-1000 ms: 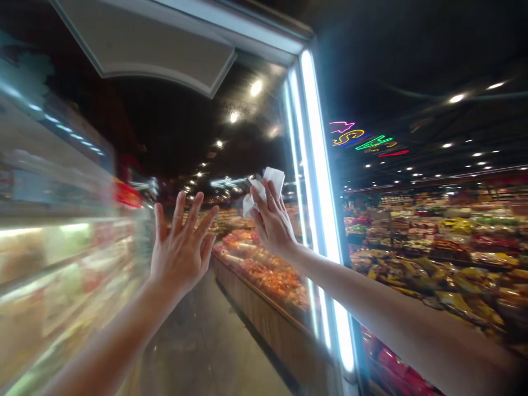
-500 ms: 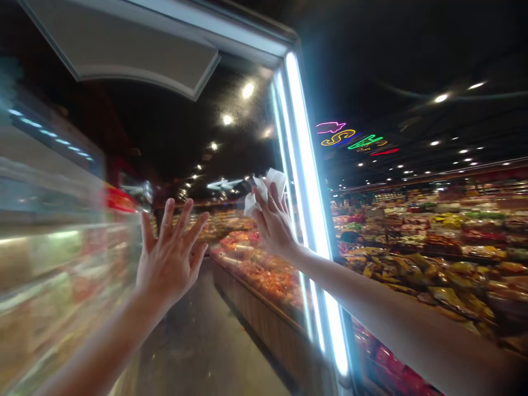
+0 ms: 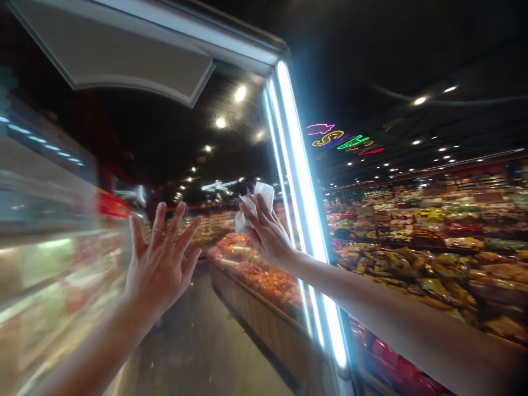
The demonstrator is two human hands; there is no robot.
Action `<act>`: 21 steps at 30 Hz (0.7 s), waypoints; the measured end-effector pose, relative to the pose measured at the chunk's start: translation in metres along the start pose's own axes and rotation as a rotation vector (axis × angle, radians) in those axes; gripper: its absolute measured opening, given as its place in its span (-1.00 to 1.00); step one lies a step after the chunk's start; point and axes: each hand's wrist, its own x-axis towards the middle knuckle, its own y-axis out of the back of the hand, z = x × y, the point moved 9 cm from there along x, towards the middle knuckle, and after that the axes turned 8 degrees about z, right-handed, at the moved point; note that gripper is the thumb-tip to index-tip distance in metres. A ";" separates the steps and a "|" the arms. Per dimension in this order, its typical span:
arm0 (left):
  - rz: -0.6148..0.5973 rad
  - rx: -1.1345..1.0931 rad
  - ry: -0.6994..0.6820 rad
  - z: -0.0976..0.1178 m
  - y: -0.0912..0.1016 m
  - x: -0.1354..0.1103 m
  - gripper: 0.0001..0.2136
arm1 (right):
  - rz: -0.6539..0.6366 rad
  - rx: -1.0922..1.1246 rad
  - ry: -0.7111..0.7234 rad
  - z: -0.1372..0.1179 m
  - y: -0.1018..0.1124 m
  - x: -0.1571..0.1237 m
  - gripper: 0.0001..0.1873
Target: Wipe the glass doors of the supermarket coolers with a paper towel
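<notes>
A glass door (image 3: 214,159) with a bright white light strip (image 3: 303,192) along its right edge stands open in front of me. My left hand (image 3: 159,264) is flat against the glass, fingers spread and holding nothing. My right hand (image 3: 266,231) presses a crumpled white tissue (image 3: 253,206) against the glass near the lit edge, fingers laid over it.
Through the glass runs a shop aisle beside a long wooden display counter (image 3: 264,319) of red and orange goods. Shelves of packaged goods (image 3: 433,247) fill the right side. Blurred lit shelves (image 3: 49,264) stand on the left. Neon signs (image 3: 338,140) glow under the dark ceiling.
Both hands have slid down and to the left on the glass, the right one taking the tissue with it. The view has swung slightly right.
</notes>
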 end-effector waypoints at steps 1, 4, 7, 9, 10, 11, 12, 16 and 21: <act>-0.009 0.006 -0.002 -0.002 0.001 0.001 -0.37 | -0.007 -0.006 0.013 -0.001 -0.001 0.002 -0.27; 0.002 0.015 0.005 -0.007 0.007 0.007 -0.43 | -0.007 -0.052 -0.007 0.012 -0.006 0.031 -0.30; 0.010 -0.012 0.039 -0.013 0.014 0.006 -0.41 | 0.033 -0.078 -0.064 0.019 -0.007 0.055 -0.31; 0.003 -0.026 0.058 -0.016 0.018 0.001 -0.40 | 0.034 -0.048 -0.051 0.005 -0.007 0.044 -0.29; 0.001 -0.025 0.062 -0.018 0.021 -0.003 -0.41 | 0.011 -0.023 -0.021 -0.008 -0.009 0.031 -0.28; -0.001 -0.022 0.060 -0.020 0.024 -0.007 -0.41 | -0.024 0.004 0.016 -0.023 -0.011 0.015 -0.26; -0.004 -0.020 0.055 -0.023 0.026 -0.011 -0.41 | -0.063 0.023 0.046 -0.037 -0.013 -0.001 -0.25; -0.011 -0.006 0.032 -0.033 0.038 -0.019 -0.34 | -0.106 -0.016 0.063 -0.064 -0.015 -0.023 -0.21; 0.026 0.019 0.022 -0.042 0.059 -0.023 -0.29 | -0.027 -0.083 0.103 -0.056 -0.015 0.032 -0.32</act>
